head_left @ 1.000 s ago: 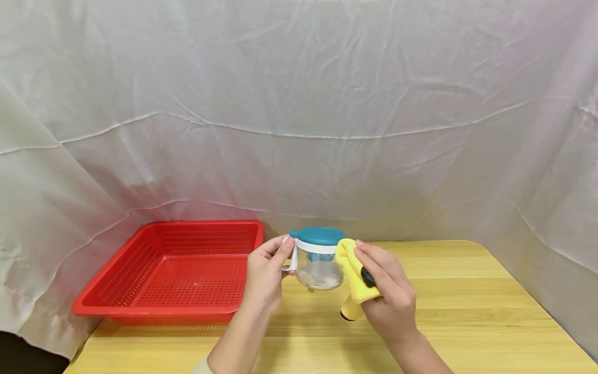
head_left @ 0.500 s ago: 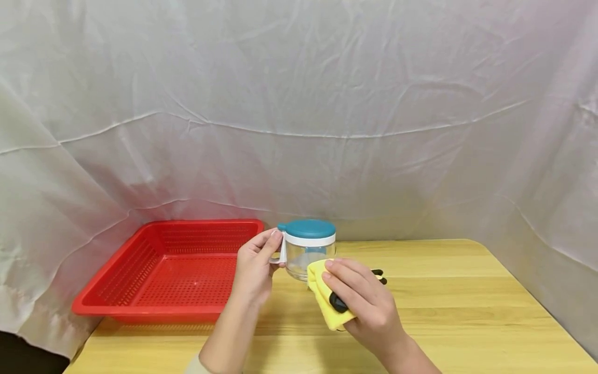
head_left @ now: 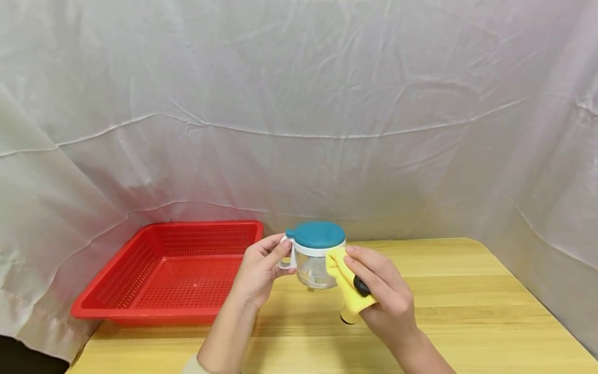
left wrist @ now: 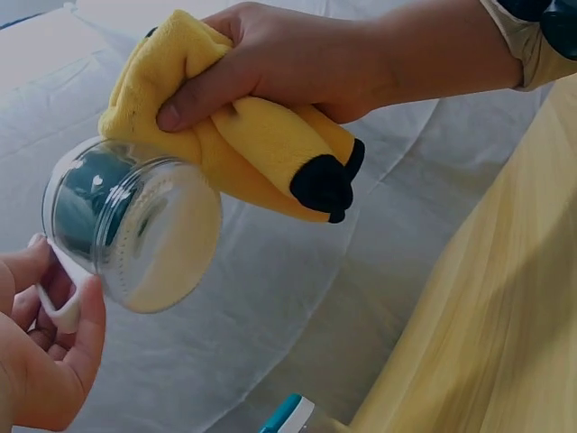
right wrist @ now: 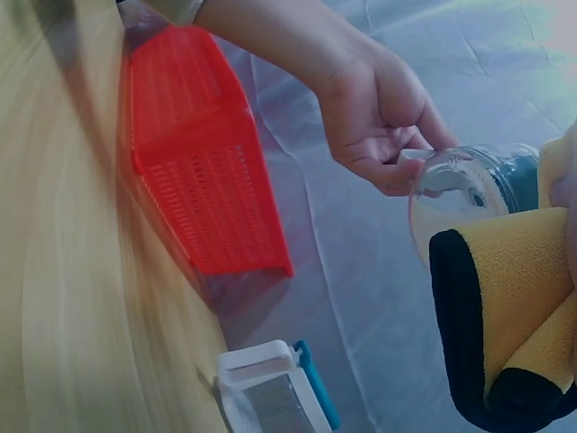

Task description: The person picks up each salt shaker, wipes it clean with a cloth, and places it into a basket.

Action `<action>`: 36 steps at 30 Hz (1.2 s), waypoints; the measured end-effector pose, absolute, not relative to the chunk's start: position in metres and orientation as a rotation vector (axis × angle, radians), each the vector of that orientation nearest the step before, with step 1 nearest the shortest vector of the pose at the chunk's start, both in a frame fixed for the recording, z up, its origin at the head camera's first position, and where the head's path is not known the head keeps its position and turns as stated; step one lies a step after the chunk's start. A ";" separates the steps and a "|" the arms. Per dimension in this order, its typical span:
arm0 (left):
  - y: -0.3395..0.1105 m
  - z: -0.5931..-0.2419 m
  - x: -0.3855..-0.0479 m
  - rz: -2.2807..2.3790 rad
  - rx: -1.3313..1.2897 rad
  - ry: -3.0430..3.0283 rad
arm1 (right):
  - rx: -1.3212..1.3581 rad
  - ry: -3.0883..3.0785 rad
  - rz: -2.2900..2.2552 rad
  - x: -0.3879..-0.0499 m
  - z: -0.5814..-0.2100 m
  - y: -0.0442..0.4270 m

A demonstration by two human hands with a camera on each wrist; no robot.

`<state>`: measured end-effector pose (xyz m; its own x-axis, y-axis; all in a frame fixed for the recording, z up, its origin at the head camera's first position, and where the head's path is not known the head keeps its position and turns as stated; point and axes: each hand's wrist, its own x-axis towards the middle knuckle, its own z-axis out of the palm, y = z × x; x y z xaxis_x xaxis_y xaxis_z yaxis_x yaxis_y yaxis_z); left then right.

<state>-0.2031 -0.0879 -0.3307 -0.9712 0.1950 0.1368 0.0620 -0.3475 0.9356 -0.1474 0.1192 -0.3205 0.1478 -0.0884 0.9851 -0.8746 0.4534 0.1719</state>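
A clear jar with a teal lid and a white band is held off the table by its white handle, which my left hand grips between thumb and fingers. My right hand holds a folded yellow cloth with black edging against the jar's right side. In the left wrist view the cloth touches the jar's wall beside the clear base. The right wrist view has the cloth covering part of the jar.
A red perforated basket stands at the left of the wooden table. Another container with a white handle and teal lid stands on the table in the right wrist view. Pale fabric hangs behind and at the sides.
Since half a second ago, the jar and my left hand have moved slightly right. My right hand and the cloth have shifted up and right, from the jar's lower front to its right side.
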 end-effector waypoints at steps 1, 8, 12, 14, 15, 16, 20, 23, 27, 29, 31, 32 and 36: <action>-0.088 -0.331 -0.203 2.476 0.350 1.749 | 0.957 -1.309 0.724 -0.148 -0.320 0.120; -0.089 -0.333 -0.202 2.447 0.355 1.756 | 0.947 -1.314 0.747 -0.148 -0.321 0.121; -0.089 -0.333 -0.202 2.463 0.343 1.741 | 0.945 -1.325 0.738 -0.148 -0.321 0.120; -0.088 -0.332 -0.202 2.481 0.336 1.729 | 0.945 -1.324 0.734 -0.148 -0.320 0.120; -0.088 -0.332 -0.202 2.491 0.332 1.723 | 0.947 -1.324 0.733 -0.148 -0.321 0.120; -0.088 -0.332 -0.202 2.500 0.326 1.723 | 0.949 -1.322 0.732 -0.148 -0.321 0.119; -0.088 -0.333 -0.203 2.536 0.296 1.726 | 0.958 -1.327 0.717 -0.149 -0.322 0.118; -0.088 -0.332 -0.203 2.543 0.282 1.731 | 0.965 -1.335 0.701 -0.149 -0.325 0.117; -0.089 -0.332 -0.202 2.545 0.273 1.721 | 0.962 -1.343 0.691 -0.150 -0.327 0.117; -0.089 -0.332 -0.202 2.544 0.273 1.717 | 0.957 -1.341 0.691 -0.150 -0.328 0.117; -0.090 -0.331 -0.202 2.540 0.279 1.716 | 0.953 -1.339 0.692 -0.150 -0.328 0.117; -0.090 -0.331 -0.202 2.538 0.281 1.717 | 0.953 -1.337 0.693 -0.149 -0.327 0.117; -0.089 -0.331 -0.202 2.542 0.273 1.718 | 0.959 -1.329 0.685 -0.149 -0.326 0.115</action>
<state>-0.2019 -0.0894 -0.3311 -0.9824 0.1492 0.1124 0.0487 -0.3767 0.9251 -0.1492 0.1153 -0.3261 0.1475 -0.1090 0.9830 -0.8638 0.4700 0.1818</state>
